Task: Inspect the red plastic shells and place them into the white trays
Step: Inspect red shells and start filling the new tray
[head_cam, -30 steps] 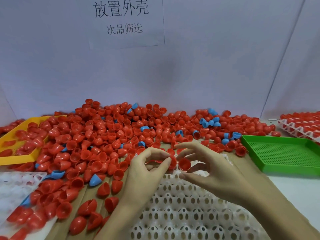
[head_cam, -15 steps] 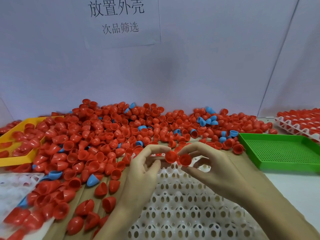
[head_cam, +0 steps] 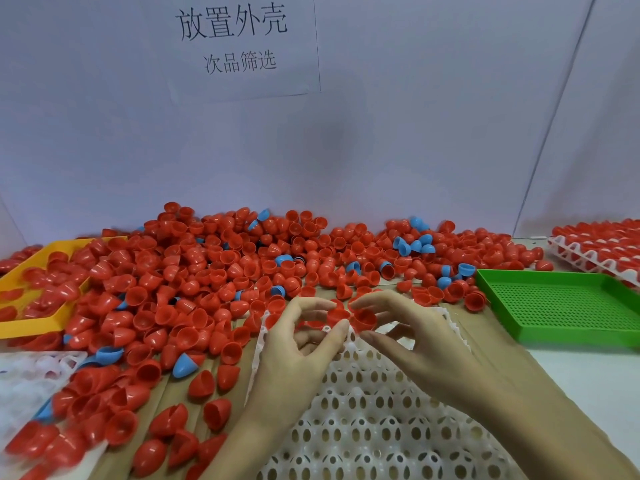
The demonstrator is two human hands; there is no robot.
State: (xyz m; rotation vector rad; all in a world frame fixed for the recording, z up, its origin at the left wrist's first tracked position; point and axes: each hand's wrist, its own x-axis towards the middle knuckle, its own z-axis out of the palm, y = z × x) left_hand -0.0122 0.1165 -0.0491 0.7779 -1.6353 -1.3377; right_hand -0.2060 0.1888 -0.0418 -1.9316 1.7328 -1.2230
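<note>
Holding: the left hand (head_cam: 294, 355) pinches one red shell (head_cam: 337, 315) between thumb and forefinger; the right hand (head_cam: 415, 344) pinches a second shell (head_cam: 363, 318) by its rim, mouth turned toward the camera. The two shells touch, above the far edge of the white tray.
Near tray: the white tray (head_cam: 363, 427) lies under both hands on the bench (head_cam: 588, 382), and its egg-shaped pockets that show are unfilled.
Fingers: on each hand thumb and forefinger are closed on a shell; the other fingers (head_cam: 398, 332) are loosely spread.
Handling: these shells look light, thin and stiff, glossy enough to slip, I judge. A light pinch across the open rim should hold one without squeezing it out of shape.
Left side: loose shells lie on a second white tray (head_cam: 31, 375), with a yellow tray (head_cam: 27, 327) behind it.
Right side: a green tray (head_cam: 561, 306), and beyond it a filled white tray (head_cam: 595, 247).
Far: a big pile of shells (head_cam: 214, 268), with blue shells (head_cam: 414, 244) mixed in, reaches the wall, where a paper sign (head_cam: 239, 43) hangs.
Change: half a second ago the hands held the same pair just as close together; the shells have turned slightly, and the view has shifted.
</note>
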